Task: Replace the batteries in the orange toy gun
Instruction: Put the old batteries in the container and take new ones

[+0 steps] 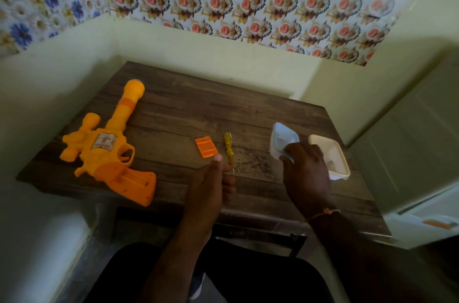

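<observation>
- Two hands are seen over the wooden desk (260, 109): the left hand (211, 183) is held edge-up with its fingers loosely curled round nothing.
- The right hand (306, 168), its fingers curled, grips a pale blue lid (283, 138) beside a cream container (332, 153).
- A yellow screwdriver (229, 148) and an orange battery cover (206, 147) are laid mid-desk.
- The orange toy gun (109, 148) is laid flat at the desk's left, its grip compartment uncovered.

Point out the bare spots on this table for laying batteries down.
Widest bare patch: the far middle of the table, between the toy gun and white lid. Crowded: the front, around the orange cover, screwdriver, both hands and cream box.
</observation>
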The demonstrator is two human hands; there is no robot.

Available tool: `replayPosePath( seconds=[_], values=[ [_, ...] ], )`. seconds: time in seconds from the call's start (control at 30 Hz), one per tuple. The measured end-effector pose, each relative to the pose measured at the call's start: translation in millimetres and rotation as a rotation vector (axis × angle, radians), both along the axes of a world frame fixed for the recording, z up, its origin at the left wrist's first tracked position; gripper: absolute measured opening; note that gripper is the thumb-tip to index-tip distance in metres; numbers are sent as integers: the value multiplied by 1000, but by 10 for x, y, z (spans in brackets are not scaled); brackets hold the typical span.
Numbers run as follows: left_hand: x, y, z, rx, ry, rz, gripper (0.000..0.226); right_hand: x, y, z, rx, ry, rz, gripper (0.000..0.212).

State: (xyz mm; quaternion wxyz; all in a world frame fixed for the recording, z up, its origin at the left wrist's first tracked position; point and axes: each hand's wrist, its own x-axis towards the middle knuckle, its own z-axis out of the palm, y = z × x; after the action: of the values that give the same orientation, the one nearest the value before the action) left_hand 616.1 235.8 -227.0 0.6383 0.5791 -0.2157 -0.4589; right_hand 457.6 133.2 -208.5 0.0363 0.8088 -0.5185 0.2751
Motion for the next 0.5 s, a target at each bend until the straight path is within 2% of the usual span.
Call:
replayPosePath(
  seconds=[0.03, 0.1, 0.17, 0.3, 0.37, 0.43, 0.5],
  values=[
    [-5, 0, 26, 20, 65, -8, 50, 44, 138, 21, -17, -20, 60, 19],
    [3, 0, 87, 32, 315, -37, 52, 157, 453, 40, -58, -61, 188, 20],
    [36, 53, 114, -6, 505, -61, 48, 286, 756, 22, -123, -102, 325, 12],
    [80, 202, 94, -78, 639, -145, 63, 438, 1149, -77, -120, -139, 467, 11],
    [100, 242, 113, -68, 704, -114, 50, 437, 1192, -91, -99, -138, 464, 14],
    [89, 267, 159, -32, 800, -143, 57, 430, 1197, -48, -45, -142, 450, 25],
    [65, 231, 124, -33, 767, -104, 53, 446, 1184, 5, 9, -132, 444, 42]
  ],
)
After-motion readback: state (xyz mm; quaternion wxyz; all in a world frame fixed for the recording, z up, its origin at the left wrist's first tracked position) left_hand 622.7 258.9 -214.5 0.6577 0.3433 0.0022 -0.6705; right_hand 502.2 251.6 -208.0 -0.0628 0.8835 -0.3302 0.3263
